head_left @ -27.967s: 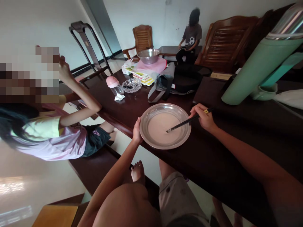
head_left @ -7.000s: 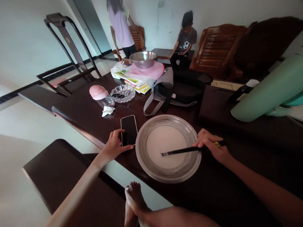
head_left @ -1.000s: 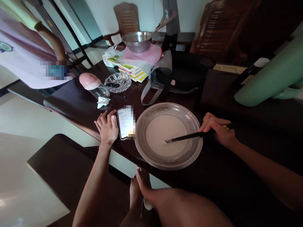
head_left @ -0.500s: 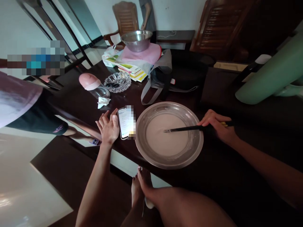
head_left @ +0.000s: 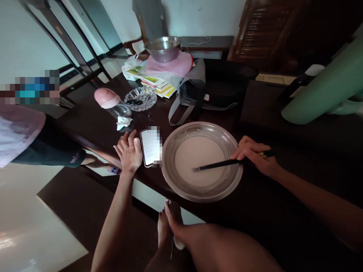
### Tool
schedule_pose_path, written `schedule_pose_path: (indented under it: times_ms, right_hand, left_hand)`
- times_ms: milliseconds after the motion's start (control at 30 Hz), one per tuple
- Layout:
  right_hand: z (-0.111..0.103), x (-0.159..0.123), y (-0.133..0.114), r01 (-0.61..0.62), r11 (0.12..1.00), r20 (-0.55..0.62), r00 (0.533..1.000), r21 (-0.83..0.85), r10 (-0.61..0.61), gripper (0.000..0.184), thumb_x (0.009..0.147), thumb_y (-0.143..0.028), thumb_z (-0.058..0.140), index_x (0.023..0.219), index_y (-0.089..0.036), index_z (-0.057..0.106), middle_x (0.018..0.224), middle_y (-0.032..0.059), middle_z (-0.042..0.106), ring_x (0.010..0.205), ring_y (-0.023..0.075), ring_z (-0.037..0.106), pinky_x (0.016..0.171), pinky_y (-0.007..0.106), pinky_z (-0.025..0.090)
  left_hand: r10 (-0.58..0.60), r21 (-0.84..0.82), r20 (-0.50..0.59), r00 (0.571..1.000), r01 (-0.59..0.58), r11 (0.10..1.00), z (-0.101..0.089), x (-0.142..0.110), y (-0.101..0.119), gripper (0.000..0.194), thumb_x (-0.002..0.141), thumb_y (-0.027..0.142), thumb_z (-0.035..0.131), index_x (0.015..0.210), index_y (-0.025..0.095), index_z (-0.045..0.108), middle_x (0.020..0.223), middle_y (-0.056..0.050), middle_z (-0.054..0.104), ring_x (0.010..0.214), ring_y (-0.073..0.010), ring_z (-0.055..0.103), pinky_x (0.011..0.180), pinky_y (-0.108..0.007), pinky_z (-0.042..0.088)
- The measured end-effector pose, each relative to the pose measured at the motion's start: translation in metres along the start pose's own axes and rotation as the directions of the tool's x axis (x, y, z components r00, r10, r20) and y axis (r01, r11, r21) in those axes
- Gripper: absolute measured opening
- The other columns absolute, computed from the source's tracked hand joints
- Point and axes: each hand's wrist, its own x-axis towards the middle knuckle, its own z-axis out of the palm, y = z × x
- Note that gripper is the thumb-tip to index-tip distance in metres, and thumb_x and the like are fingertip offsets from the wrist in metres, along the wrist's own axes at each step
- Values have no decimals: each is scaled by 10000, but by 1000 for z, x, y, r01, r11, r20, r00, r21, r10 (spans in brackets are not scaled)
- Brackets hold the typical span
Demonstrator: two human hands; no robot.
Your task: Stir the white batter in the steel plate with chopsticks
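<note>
My right hand (head_left: 253,154) is closed around black chopsticks (head_left: 217,165) with gold-coloured ends. Their tips dip into a pale, smooth batter-like liquid (head_left: 198,155) in a wide metal basin (head_left: 172,183) on the dark table. My left hand (head_left: 129,153) rests open at the table's near edge, its fingers spread and holding nothing. Just right of it lies a lit phone (head_left: 149,147), partly blurred out. Left of the basin's far side, a crumpled white tissue (head_left: 124,122) sits by a clear bottle with a pink cap (head_left: 107,98).
A cut-glass dish (head_left: 141,99) holds dark items. Behind it, a metal bowl (head_left: 163,50) stands on a pink cloth over books (head_left: 163,88). A black bag (head_left: 224,88) lies beyond the basin, and a green cylinder (head_left: 320,90) leans at right. One person (head_left: 51,139) stands at left, another (head_left: 151,19) at the back.
The chopstick tips have swept slightly left and nearer me through the liquid, my right hand shifting a little left. The person at the back moved left; the one at left shifted slightly.
</note>
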Motion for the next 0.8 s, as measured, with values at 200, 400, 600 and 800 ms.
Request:
schedule_pose_path:
  times_ms: [200,400,600,800]
  right_hand:
    - [-1,1,1,-9,1000,-109,994,19,11,321,961,-366,523,714,-366,727,725,12,760,709,277,599,666,518,461]
    - [0,1,0,-26,999,-81,996,-24,24,269,951,-365,546,764,-373,739,796,13,778,770,289,618,709,529,478]
    - [1,1,-1,-15,999,-41,999,29,16,311,951,-375,534,706,-365,724,736,6,767,697,279,607,637,512,478]
    - [2,1,-2,-23,999,-113,993,36,26,356,961,-352,517,659,-345,706,696,15,749,682,270,591,653,508,465]
  left_hand:
    - [4,6,31,1000,-5,1000,-1,0,2,641,1017,491,143,1488,230,490,1605,-139,338,1538,-332,178,1233,-614,42]
    - [15,-30,-17,1000,-15,999,1,-1,-3,638,1020,480,137,1419,238,572,1583,-135,375,1531,-320,198,1235,-615,50]
    - [34,-48,-90,995,-39,998,3,-3,-7,661,1018,466,122,1353,211,633,1537,-142,439,1499,-310,273,1248,-575,88]
    - [40,-1,-35,999,-40,999,4,-1,-6,669,1012,504,130,1411,228,591,1583,-138,387,1524,-328,220,1238,-608,51]
